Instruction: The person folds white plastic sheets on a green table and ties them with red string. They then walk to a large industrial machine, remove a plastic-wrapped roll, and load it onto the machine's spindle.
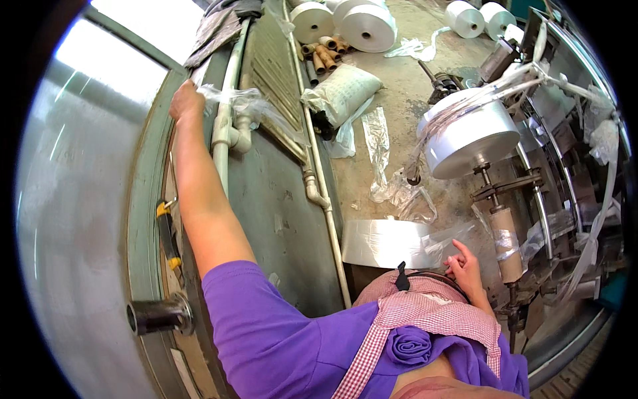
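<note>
My left arm stretches out to the window ledge, and my left hand (187, 101) is closed there, its fingertips hidden from view. Clear plastic film (247, 105) lies right beside that hand, draped over the pale pipe (224, 126). My right hand (466, 271) is low in front of my apron, fingers apart and partly bent, with nothing visible in it. Just left of it is a roll of shiny film (385, 243), with a loose sheer end trailing towards the fingers.
A large white film roll (470, 136) is mounted on the machine at right. A stuffed sack (342, 94), cardboard tubes (325, 58) and white rolls (367, 30) are on the floor ahead. A yellow-black tool (168, 233) and a metal cylinder (159, 315) are along the ledge.
</note>
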A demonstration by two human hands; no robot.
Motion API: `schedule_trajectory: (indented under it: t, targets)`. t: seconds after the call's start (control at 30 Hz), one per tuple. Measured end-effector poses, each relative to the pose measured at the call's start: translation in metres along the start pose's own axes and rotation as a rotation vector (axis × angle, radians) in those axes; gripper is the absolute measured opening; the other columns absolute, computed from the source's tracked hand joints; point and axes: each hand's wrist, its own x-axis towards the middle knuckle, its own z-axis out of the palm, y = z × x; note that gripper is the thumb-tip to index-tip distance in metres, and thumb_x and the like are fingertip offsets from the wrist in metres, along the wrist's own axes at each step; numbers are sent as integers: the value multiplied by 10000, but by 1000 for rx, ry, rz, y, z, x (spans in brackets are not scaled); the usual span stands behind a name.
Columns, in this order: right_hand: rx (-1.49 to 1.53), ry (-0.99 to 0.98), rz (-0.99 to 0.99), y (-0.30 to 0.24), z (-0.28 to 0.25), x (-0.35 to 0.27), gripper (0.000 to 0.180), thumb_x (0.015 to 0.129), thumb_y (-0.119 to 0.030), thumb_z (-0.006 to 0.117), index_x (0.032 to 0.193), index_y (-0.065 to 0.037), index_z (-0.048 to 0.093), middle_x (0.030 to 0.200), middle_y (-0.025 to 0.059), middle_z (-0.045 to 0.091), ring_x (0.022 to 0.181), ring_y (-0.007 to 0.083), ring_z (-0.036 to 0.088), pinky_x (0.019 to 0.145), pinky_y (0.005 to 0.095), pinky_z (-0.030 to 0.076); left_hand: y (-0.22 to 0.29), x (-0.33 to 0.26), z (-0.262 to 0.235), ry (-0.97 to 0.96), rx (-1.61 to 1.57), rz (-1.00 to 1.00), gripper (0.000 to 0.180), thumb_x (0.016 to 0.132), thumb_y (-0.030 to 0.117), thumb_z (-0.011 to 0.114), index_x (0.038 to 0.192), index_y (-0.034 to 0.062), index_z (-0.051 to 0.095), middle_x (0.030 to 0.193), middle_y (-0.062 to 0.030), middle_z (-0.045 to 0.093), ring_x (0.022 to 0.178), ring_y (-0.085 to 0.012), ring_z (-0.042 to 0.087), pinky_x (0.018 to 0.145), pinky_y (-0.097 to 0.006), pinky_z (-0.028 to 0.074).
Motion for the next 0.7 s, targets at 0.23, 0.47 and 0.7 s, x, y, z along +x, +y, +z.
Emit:
schedule_trajectory:
  t: [0.23,0.47,0.7]
  targets:
    - [-198,-45,-66,-15,17,6,411,828,-85,563,1217,2,462,712,67,604,579,115,553,553,257,460,-19,17,20,-5,173,77,301,762,176,602,1057,165,542,1045,-115,617,974,-315,593,787,-436,496]
    - [-380,75,-117,-5,16,-12,402,793,-179,601,1156,-24,524,695,119,609,614,227,584,586,329,459,-25,38,-7,-103,436,-40,874,584,469,756,1327,245,355,1325,-117,404,1195,-300,428,951,-423,406]
    - [-414,32,30,43,19,-21,419,776,-245,581,1136,-35,539,788,165,628,726,321,606,646,405,467,7,35,28,129,461,240,591,706,191,634,1264,236,445,1298,-97,419,1157,-306,432,905,-449,399]
